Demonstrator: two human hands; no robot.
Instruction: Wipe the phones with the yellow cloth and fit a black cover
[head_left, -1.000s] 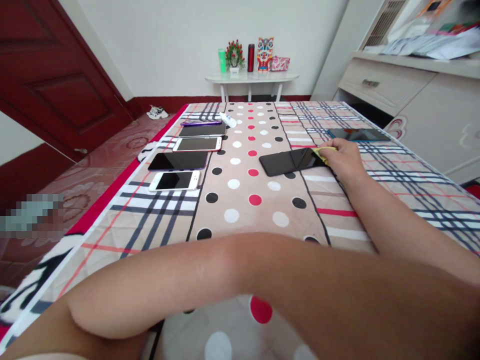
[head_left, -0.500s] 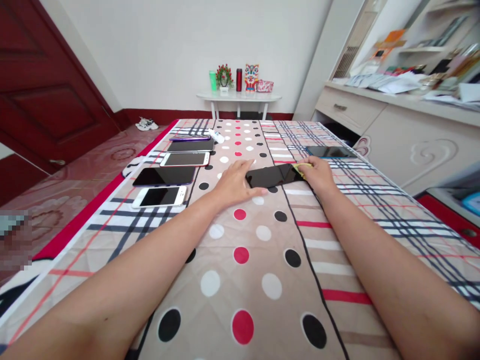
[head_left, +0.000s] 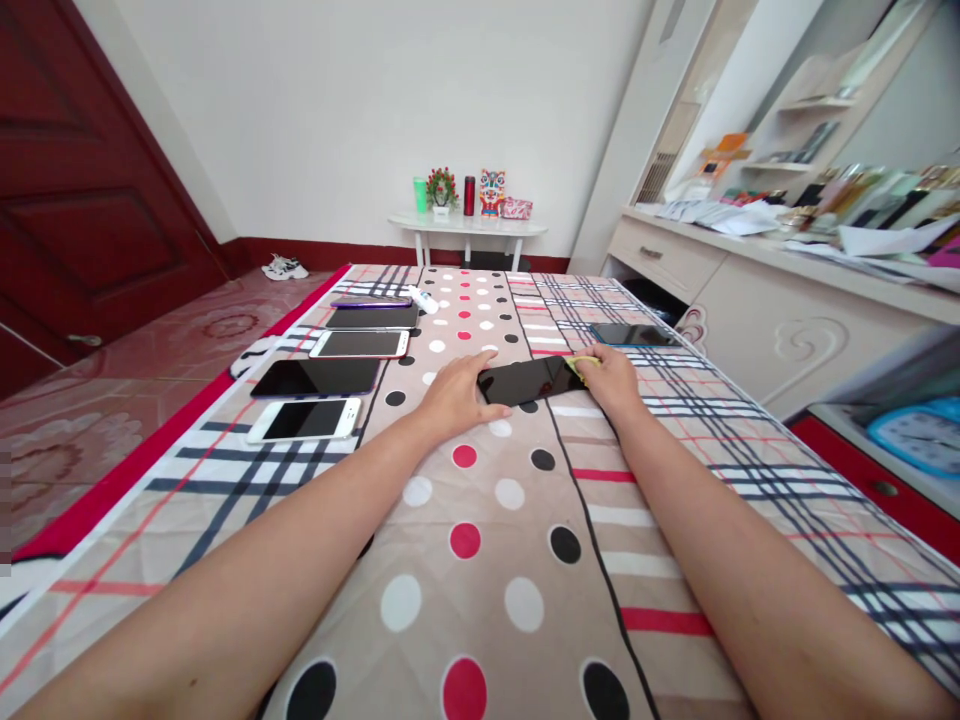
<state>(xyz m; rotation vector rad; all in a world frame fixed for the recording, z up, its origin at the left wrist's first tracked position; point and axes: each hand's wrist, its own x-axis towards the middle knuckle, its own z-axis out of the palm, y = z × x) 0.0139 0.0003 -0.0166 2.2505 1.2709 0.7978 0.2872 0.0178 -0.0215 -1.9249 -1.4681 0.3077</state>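
Observation:
A black phone (head_left: 529, 379) lies face up in the middle of the patterned bedspread (head_left: 487, 520). My left hand (head_left: 454, 393) rests at the phone's left end, fingers on its edge. At the phone's right end my right hand (head_left: 616, 377) presses a small yellow cloth (head_left: 581, 361) against the screen.
Several more phones (head_left: 315, 378) lie in a row along the left side, with a small white bottle (head_left: 422, 298) beyond them. Another dark phone (head_left: 628, 334) lies at the right. A white cabinet (head_left: 780, 320) stands close on the right, a small white table (head_left: 466, 226) at the far wall.
My left arm swung out from across my front and its hand came to the phone's left end. My right hand stayed on the cloth at the phone's right end.

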